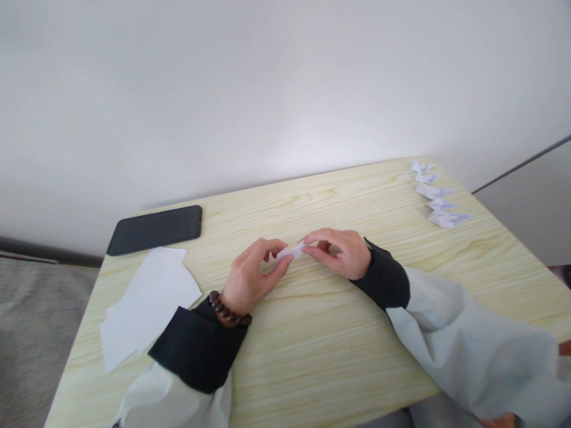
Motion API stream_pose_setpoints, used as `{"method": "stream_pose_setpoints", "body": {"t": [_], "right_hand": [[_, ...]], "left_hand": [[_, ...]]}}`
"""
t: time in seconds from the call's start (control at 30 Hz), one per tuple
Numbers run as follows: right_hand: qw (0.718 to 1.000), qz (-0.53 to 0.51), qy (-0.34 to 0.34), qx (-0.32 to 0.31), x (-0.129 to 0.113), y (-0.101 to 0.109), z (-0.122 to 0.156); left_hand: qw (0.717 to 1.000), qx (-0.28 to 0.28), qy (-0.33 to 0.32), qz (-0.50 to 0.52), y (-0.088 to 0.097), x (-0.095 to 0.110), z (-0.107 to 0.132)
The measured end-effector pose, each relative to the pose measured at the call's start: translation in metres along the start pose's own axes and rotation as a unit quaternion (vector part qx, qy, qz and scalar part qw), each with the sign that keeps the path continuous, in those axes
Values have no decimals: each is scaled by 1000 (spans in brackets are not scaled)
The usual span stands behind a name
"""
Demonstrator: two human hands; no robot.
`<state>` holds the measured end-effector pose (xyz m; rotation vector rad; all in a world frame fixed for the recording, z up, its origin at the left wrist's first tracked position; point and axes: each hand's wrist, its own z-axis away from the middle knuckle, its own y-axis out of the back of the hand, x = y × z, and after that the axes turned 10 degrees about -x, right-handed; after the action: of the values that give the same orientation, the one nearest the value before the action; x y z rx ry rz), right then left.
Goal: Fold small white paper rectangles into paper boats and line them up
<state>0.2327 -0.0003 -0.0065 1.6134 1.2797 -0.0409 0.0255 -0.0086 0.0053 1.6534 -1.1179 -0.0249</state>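
A small strip of folded white paper [292,252] is held just above the middle of the table, between my two hands. My left hand [256,270] pinches its left end between thumb and fingers; a dark beaded bracelet [228,311] circles that wrist. At the right end, the thumb and index finger of my right hand [339,252] close on the same paper. Part of the folded piece is covered by my fingertips, so its exact shape is hard to make out.
Loose white paper sheets [149,297] overlap on the table's left side, below a black phone [156,229]. Several folded white paper pieces [446,219] stand in a row at the far right. A white wall [285,89] borders the back edge of the wooden table [312,356].
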Motion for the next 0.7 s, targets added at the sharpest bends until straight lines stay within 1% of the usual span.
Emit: {"method": "stream_pose_setpoints", "body": {"t": [0.13,0.2,0.27,0.37,0.47,0.6,0.7], "right_hand": [[1000,-16,8,12,1,-1,0],[999,-16,28,30,2,-1,-1],[998,3,50,45,4,-1,-1],[996,37,69,46,5,-1,-1],[995,50,73,44,5,-1,-1],[995,54,68,46,5,-2,0],[996,56,61,43,5,-3,0]], "left_hand": [[1000,-25,8,16,0,2,-1],[999,-24,24,17,0,4,-2],[999,-19,43,23,1,5,-3],[997,-22,59,46,1,7,-4],[996,-20,59,57,1,7,-4],[998,-19,49,37,-1,2,-1],[999,6,46,20,-3,0,1]]}}
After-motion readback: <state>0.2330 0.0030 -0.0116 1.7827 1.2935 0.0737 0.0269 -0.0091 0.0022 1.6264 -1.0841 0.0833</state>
